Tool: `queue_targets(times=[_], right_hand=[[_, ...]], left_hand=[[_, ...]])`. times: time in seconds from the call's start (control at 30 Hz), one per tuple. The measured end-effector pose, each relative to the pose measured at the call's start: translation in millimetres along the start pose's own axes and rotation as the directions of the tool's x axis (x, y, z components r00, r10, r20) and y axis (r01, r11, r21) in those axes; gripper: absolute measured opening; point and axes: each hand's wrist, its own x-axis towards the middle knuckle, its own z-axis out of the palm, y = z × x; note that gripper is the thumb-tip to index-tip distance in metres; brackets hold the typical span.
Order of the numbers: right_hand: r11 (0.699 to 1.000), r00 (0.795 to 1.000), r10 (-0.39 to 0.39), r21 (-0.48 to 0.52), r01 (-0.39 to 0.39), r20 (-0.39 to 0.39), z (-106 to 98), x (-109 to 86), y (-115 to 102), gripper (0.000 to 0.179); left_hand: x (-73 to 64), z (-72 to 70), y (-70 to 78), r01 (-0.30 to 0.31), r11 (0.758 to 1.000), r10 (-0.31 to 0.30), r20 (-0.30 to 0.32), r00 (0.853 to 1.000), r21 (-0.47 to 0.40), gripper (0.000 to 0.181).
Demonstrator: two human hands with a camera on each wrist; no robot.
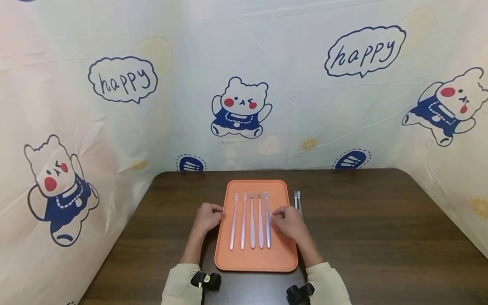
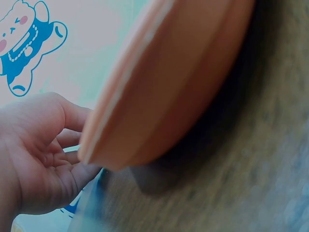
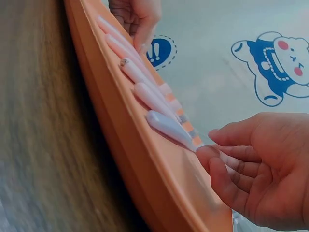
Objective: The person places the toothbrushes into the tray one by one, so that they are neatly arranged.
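An orange tray [image 1: 280, 258] bears several slim utensils with pastel handles and small narrow heads, lying side by side, heads toward the far end. My left hand [image 1: 209, 217] is at the tray's left edge; in the left wrist view its thumb and fingers [image 2: 72, 113] hold the rim. My right hand [image 1: 290, 222] hovers over the right part of the tray, fingers loosely bent, fingertips right beside the blue utensil [image 1: 267, 224] at the row's right end. In the right wrist view that blue utensil [image 3: 166, 125] lies on the tray, its far end partly behind the fingertips.
Two more slim utensils [image 1: 297, 199] lie on the dark wooden table [image 1: 354, 220] just right of the tray, partly hidden by my right hand. A printed curtain [image 1: 297, 84] with bears stands behind the table and along both sides.
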Motion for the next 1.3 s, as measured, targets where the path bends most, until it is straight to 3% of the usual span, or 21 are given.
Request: queue_targets(times=[0.37, 0.8, 1.3], right_hand=[[1.0, 1.0, -0.019, -0.005, 0.019, -0.015, -9.0, 2.7, 3.0, 0.014], [0.996, 0.997, 0.082, 0.035, -0.082, 0.009, -38.4, 4.1, 13.0, 0.024], [0.991, 0.994, 0.113, 0.068, -0.113, 0.001, -56.2, 7.1, 32.6, 0.023]], left_hand=[[0.0, -1.7, 0.7, -0.006, 1.0, 0.006, -0.005, 1.0, -0.01, 0.022], [0.4, -1.8, 0.4, 0.001, 1.0, 0.0, 0.012, 1.0, -0.014, 0.023], [0.9, -1.6, 0.5, 0.02, 1.0, -0.019, 0.012, 1.0, -0.014, 0.023]])
